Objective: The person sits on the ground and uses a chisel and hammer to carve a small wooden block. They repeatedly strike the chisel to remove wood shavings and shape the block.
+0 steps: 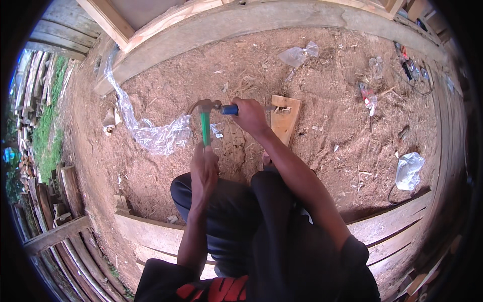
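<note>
My left hand [204,168] is closed around the green handle of a claw hammer [205,123]. Its metal head is level with the butt of a blue-handled chisel [230,109], a small gap apart. My right hand [250,116] grips that chisel, which lies nearly sideways. The blade runs right from my fist to a short wooden board [288,124], at a cut slot near the board's far end. The board stands tilted beside my foot, and my right forearm passes close to its lower part.
Clear plastic sheeting [151,133] lies on the sawdust-covered ground [332,166] at the left. A white plastic bag [409,171] and a cable with tools [415,68] are at the right. Wooden planks [151,229] are behind my legs; a timber beam [241,22] crosses the far side.
</note>
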Action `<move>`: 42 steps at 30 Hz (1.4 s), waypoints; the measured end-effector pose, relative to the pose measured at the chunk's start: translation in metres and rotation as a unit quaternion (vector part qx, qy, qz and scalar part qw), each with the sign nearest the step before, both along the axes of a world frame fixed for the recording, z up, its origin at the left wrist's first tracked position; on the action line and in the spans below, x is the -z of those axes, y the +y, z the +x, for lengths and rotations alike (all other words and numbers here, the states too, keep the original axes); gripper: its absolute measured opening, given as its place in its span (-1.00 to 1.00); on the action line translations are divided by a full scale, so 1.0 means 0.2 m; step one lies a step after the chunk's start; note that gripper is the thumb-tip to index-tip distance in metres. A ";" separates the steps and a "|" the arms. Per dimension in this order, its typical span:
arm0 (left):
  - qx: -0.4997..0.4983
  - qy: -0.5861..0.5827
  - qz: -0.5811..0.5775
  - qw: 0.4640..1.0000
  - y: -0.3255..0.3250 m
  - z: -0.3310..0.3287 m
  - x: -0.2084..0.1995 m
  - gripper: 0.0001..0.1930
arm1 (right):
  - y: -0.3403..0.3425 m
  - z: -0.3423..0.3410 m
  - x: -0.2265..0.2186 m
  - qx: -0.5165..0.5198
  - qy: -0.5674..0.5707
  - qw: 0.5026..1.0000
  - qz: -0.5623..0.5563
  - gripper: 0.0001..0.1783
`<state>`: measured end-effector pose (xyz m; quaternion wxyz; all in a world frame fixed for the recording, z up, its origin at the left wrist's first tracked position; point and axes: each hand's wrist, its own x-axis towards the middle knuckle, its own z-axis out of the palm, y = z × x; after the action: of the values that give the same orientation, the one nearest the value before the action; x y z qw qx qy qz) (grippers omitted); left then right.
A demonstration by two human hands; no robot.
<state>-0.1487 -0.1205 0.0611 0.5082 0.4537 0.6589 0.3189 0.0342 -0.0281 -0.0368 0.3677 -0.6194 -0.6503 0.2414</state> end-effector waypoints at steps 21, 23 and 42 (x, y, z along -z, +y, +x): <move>-0.113 -0.209 -0.028 0.971 0.04 -0.15 0.20 -0.68 | 0.04 -0.05 0.06 0.011 -0.054 0.998 -0.008 -0.80; 0.018 -0.052 -0.134 0.989 0.04 0.01 0.00 -0.69 | 0.05 -0.03 0.08 0.011 -0.061 0.998 -0.010 -0.79; 0.015 -0.126 -0.058 0.990 -0.01 -0.06 -0.01 -0.68 | 0.05 0.01 0.06 -0.033 -0.037 0.997 -0.050 -0.75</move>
<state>-0.1606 -0.1219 0.0630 0.6172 0.3894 0.6003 0.3273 0.0366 -0.0171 -0.0493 0.3032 -0.6236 -0.6710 0.2626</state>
